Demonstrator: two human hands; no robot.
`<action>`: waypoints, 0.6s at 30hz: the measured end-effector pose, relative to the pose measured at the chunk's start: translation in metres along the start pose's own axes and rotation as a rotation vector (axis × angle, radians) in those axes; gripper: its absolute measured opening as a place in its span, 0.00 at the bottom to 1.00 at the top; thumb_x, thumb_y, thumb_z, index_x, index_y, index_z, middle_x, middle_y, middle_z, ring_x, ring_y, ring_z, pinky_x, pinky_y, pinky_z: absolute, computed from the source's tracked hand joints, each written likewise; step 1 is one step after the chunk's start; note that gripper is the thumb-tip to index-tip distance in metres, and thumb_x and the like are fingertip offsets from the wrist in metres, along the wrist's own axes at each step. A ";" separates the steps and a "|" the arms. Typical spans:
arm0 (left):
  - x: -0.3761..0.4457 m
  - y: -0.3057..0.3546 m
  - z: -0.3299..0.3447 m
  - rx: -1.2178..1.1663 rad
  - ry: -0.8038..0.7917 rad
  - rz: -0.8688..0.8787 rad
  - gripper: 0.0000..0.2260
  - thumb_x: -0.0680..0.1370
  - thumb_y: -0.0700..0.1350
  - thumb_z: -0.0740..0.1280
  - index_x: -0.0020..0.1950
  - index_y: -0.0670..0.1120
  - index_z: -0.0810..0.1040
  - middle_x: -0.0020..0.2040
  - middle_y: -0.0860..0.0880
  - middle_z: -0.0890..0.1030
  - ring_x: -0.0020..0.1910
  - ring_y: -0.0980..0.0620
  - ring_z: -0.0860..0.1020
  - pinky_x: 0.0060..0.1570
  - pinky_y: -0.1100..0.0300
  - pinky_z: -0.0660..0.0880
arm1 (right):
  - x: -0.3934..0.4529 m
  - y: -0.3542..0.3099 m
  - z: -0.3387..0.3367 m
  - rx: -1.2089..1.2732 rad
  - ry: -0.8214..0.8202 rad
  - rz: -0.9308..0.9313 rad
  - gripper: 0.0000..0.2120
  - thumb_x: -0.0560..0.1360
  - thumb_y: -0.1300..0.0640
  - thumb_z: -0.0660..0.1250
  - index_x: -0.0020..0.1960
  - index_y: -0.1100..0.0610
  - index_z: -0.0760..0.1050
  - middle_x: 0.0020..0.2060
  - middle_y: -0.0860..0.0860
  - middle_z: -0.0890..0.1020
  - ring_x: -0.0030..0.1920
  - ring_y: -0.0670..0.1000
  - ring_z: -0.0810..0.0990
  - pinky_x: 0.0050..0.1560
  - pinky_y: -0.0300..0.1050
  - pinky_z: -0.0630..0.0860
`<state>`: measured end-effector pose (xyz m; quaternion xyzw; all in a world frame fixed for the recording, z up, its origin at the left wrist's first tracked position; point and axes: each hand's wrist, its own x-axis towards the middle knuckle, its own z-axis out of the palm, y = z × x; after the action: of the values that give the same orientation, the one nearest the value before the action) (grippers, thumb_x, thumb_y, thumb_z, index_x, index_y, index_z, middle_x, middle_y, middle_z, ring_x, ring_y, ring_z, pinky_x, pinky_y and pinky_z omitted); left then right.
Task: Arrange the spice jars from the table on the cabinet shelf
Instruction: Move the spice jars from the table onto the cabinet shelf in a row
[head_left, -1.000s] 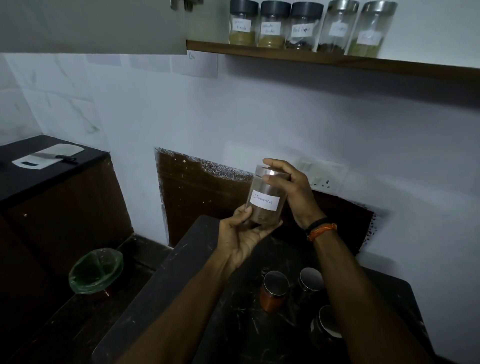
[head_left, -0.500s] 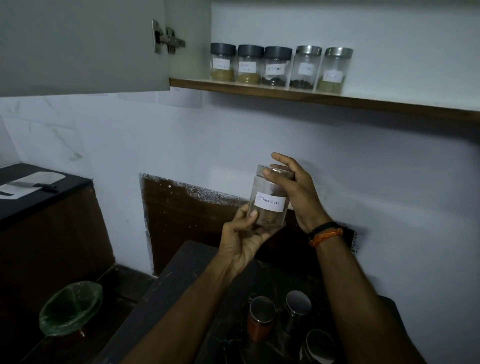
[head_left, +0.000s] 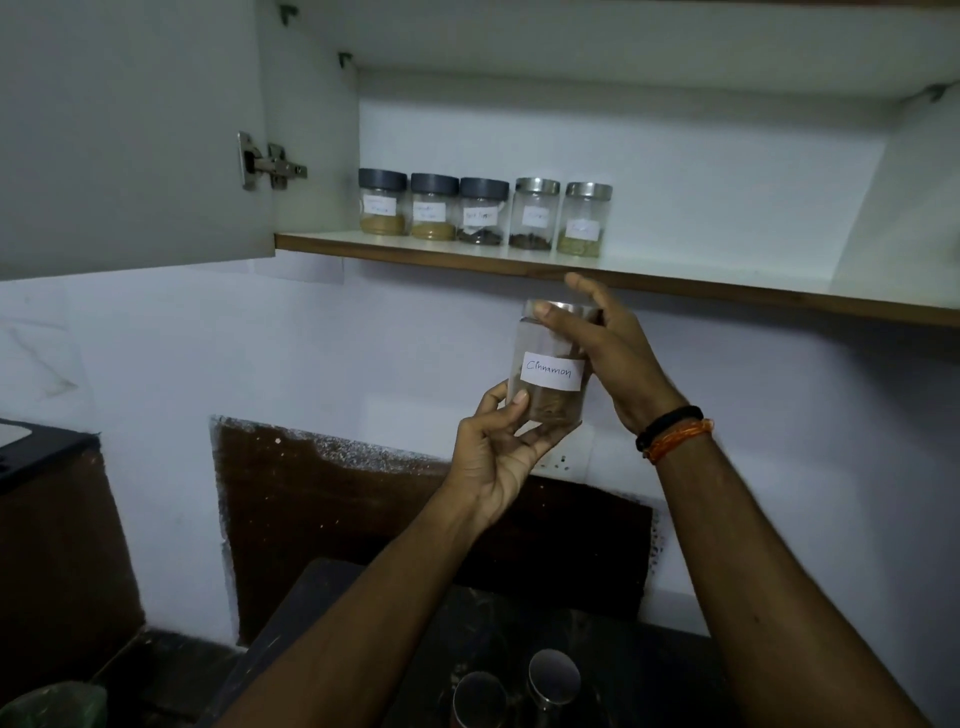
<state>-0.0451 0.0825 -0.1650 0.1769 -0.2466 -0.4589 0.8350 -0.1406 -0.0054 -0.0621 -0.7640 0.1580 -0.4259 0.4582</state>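
Clear glass cinnamon jar (head_left: 551, 364), steel lid, white handwritten label reading "Cinnamon", brown sticks lying in the lower part; it is hanging upright in the air just below the front edge of the cabinet shelf (head_left: 675, 283), between two hands. Right hand (head_left: 605, 345): reaching up from the lower right, wrapping the jar's upper part and lid from the right side, thumb lying across the lid's front, index finger sticking up toward the shelf edge; black and orange bands (head_left: 672, 434) circling the wrist. Left hand (head_left: 496, 452): rising from below, palm turned up, fingers curling under the jar's base, thumb pressing on the glass at lower left. Shelf: white top, brown wooden edge, open cabinet door (head_left: 130, 135) standing to the left with its metal hinge showing. Row of five jars (head_left: 485, 215) standing side by side at the shelf's left part, three with dark lids, two with steel lids, each labelled, text too blurred to read. Two steel-lidded jars (head_left: 519, 686) sitting on the dark table (head_left: 322, 597) at the bottom of the view, below the forearms
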 end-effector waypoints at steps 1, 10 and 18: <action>0.004 0.001 0.005 -0.001 -0.017 -0.007 0.25 0.70 0.35 0.71 0.68 0.35 0.73 0.61 0.32 0.79 0.58 0.29 0.80 0.64 0.29 0.70 | 0.004 -0.005 -0.005 -0.015 0.004 -0.006 0.36 0.70 0.37 0.74 0.74 0.43 0.68 0.67 0.52 0.75 0.66 0.53 0.76 0.62 0.52 0.79; 0.034 0.016 0.055 0.062 -0.128 0.010 0.22 0.72 0.37 0.72 0.66 0.35 0.74 0.64 0.31 0.76 0.58 0.32 0.80 0.65 0.32 0.71 | 0.030 -0.044 -0.037 -0.064 0.112 -0.022 0.37 0.68 0.37 0.77 0.72 0.48 0.71 0.65 0.52 0.77 0.63 0.53 0.79 0.65 0.57 0.78; 0.054 0.023 0.094 0.158 -0.233 0.016 0.11 0.78 0.35 0.68 0.59 0.37 0.75 0.68 0.30 0.73 0.65 0.34 0.76 0.67 0.36 0.72 | 0.043 -0.070 -0.055 -0.036 0.255 -0.070 0.25 0.68 0.40 0.78 0.60 0.48 0.77 0.53 0.46 0.83 0.54 0.51 0.84 0.45 0.44 0.79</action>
<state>-0.0584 0.0418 -0.0630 0.1858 -0.3789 -0.4488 0.7877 -0.1695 -0.0262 0.0301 -0.7167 0.1961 -0.5324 0.4055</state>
